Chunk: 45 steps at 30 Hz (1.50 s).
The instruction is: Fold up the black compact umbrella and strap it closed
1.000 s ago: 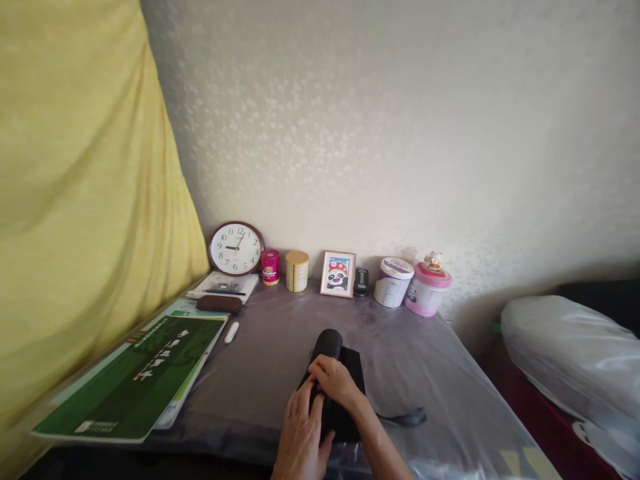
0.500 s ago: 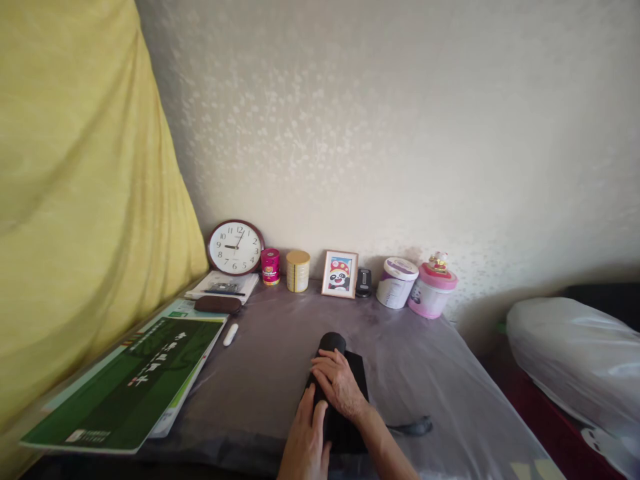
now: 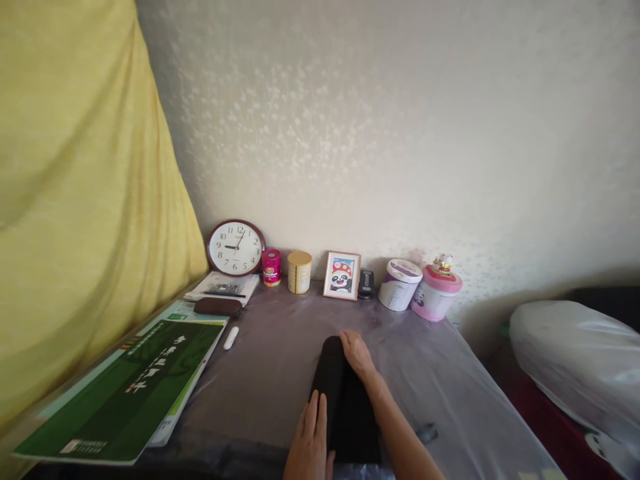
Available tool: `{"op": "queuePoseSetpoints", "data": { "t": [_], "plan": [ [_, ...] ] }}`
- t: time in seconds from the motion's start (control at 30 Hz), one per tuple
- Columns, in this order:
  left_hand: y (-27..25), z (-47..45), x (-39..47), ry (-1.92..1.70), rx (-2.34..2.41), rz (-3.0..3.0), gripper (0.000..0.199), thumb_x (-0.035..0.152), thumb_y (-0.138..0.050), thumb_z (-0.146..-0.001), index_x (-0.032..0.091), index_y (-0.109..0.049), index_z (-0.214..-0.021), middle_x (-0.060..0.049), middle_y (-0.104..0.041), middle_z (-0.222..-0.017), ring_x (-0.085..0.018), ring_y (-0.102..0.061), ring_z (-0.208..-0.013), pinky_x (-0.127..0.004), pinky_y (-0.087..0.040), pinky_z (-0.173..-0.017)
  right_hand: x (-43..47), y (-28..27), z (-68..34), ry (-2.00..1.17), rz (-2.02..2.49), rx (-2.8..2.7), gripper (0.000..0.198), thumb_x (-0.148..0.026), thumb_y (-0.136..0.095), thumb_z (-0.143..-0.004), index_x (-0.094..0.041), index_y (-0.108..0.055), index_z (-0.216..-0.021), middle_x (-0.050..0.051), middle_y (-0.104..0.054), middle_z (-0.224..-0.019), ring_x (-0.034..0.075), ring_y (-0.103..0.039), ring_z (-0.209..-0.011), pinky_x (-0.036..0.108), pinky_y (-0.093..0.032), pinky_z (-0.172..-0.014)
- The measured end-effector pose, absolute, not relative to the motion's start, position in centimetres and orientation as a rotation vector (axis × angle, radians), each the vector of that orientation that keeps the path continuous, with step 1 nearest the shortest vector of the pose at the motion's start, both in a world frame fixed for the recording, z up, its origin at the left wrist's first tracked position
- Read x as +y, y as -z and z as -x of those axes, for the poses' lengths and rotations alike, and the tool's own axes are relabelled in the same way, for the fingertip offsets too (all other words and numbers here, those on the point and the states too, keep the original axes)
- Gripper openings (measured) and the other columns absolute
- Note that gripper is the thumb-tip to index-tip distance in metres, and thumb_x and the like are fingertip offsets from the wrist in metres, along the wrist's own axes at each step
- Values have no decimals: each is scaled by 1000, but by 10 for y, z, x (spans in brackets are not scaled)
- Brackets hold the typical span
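Observation:
A black roll (image 3: 329, 373), seemingly of cloth or soft material, lies lengthwise on the table in front of me. A flat black piece (image 3: 356, 427) extends along its right side. My left hand (image 3: 309, 433) rests against the near left part of the roll, its fingers stretched out and the thumb apart. At the far end, my right hand (image 3: 357, 353) has its bent fingers on the black material where roll and flat piece meet. Its fingertips are partly hidden. A dark strap end (image 3: 427, 433) shows beyond my right forearm.
Green books (image 3: 125, 393), a brown case (image 3: 218, 306) and a white stick-like object (image 3: 231, 337) lie left. Along the wall stand a clock (image 3: 236, 248), a pink can (image 3: 271, 268), a yellow-lidded can (image 3: 299, 272), a panda picture frame (image 3: 342, 275) and two tubs (image 3: 399, 285). A plastic-covered bundle (image 3: 575, 360) sits right.
My right hand has moved off the top of the roll to its far right side. My left hand has shifted slightly, and more of the roll and flat piece shows.

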<state>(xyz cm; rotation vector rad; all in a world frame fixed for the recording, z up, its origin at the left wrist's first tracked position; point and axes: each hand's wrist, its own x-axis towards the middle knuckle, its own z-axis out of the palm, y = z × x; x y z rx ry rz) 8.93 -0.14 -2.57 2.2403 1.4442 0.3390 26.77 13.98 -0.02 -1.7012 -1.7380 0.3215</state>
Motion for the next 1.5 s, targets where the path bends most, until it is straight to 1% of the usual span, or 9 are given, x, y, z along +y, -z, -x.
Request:
{"op": "queuePoseSetpoints", "data": {
  "t": [0.17,0.3,0.4,0.53,0.67,0.87,1.17,1.37,1.5],
  "plan": [
    [20,-85,-9,-390,1439,-2283,69,18,-33,-79,7,-8,-142,-10,-6,-148,-21,-11,-136,-37,-21,-110,95,6,-308,-351,1891,-1408,39,-34,-29,-88,-9,-58,-99,17,-60,-105,22,-56,-98,33,-40,-88],
    [26,-86,-11,-515,1446,-2283,67,21,-31,-81,9,-9,-142,-9,-8,-148,-19,-12,-136,-36,-22,-110,52,10,-313,-640,1913,-1231,43,-44,-27,-87,-13,-57,-96,11,-63,-88,18,-61,-71,28,-46,-64],
    [31,-86,-13,-575,1446,-2265,69,21,-34,-80,9,-6,-142,-10,-6,-148,-18,-12,-136,-34,-22,-110,30,6,-301,-814,1859,-1215,45,-50,-31,-84,-15,-58,-97,9,-63,-84,17,-59,-65,26,-45,-56],
    [30,-85,-16,-556,1433,-2221,79,18,-42,-74,10,-3,-142,-9,-2,-148,-19,-11,-136,-32,-22,-110,18,2,-283,-708,1844,-1310,45,-49,-38,-81,-14,-56,-105,8,-62,-86,20,-59,-75,28,-45,-61],
    [25,-82,-17,-532,1390,-2147,89,5,-44,-65,12,-1,-142,-10,-1,-148,-18,-11,-136,-30,-22,-109,19,4,-273,-641,1905,-1361,42,-41,-46,-80,-11,-54,-108,8,-63,-83,22,-60,-82,30,-44,-73],
    [28,-75,-10,-646,1342,-2022,90,-6,-36,-57,5,-6,-141,-15,-16,-145,-16,-18,-135,-30,-17,-111,26,-3,-262,-672,1947,-1442,42,-31,-48,-80,-5,-52,-114,16,-61,-102,26,-57,-99,33,-41,-84],
    [46,-74,-2,-642,1486,-2113,86,0,-43,-56,1,-18,-138,-17,-28,-141,-21,-29,-130,-32,-24,-109,43,-20,-226,-687,1759,-1373,45,-32,-50,-78,-10,-52,-117,13,-61,-102,22,-58,-99,27,-43,-81],
    [36,-71,-1,-493,1545,-2158,86,5,-46,-57,-2,-18,-138,-17,-25,-142,-20,-27,-131,-31,-22,-109,56,-20,-207,-650,1773,-1506,45,-29,-48,-80,-5,-49,-118,8,-60,-75,21,-59,-74,29,-43,-67],
    [24,-69,0,-422,1571,-2126,85,7,-49,-57,-1,-21,-138,-17,-28,-141,-22,-30,-130,-31,-24,-109,62,-21,-199,-640,1798,-1555,42,-27,-50,-80,-5,-49,-116,9,-61,-77,21,-60,-79,28,-42,-70]
  ]
}}
